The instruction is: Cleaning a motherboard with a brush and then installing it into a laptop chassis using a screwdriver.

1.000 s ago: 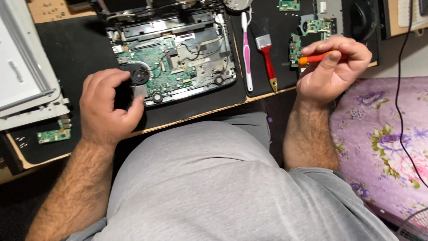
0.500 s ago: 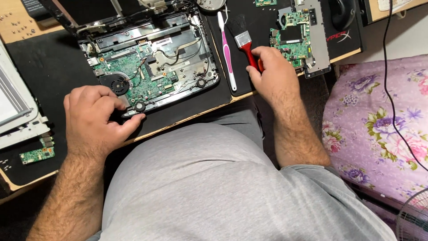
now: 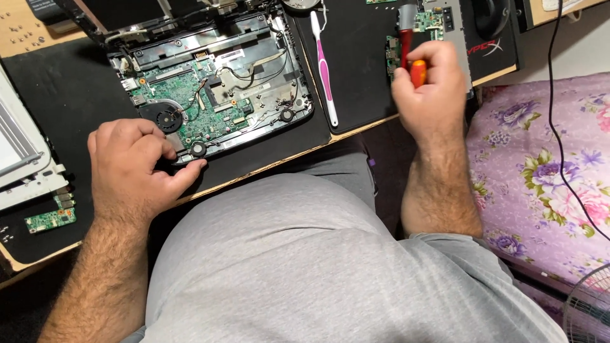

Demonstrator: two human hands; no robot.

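Note:
An opened laptop base (image 3: 216, 95) with a green circuit board and a round black fan lies on a black mat (image 3: 362, 82). My left hand (image 3: 136, 168) rests curled on the laptop's near left corner, thumb along its front edge. To the right of the laptop my right hand (image 3: 432, 95) is closed around a red-handled brush (image 3: 405, 39), whose metal collar points away from me. An orange tool handle (image 3: 418, 73) also shows in that fist. A pink and white toothbrush (image 3: 325, 70) lies on the mat between the laptop and my right hand.
A loose circuit board on a grey plate (image 3: 438, 22) lies beyond my right hand. At far left are a white panel (image 3: 19, 159) and a small green board (image 3: 49, 220). A floral fabric (image 3: 540, 171) with a black cable (image 3: 556, 95) is at right, a fan grille (image 3: 588, 311) below.
My right hand lifted the red brush off the mat and drew it right, toward the loose circuit board. My left hand stayed on the laptop's corner.

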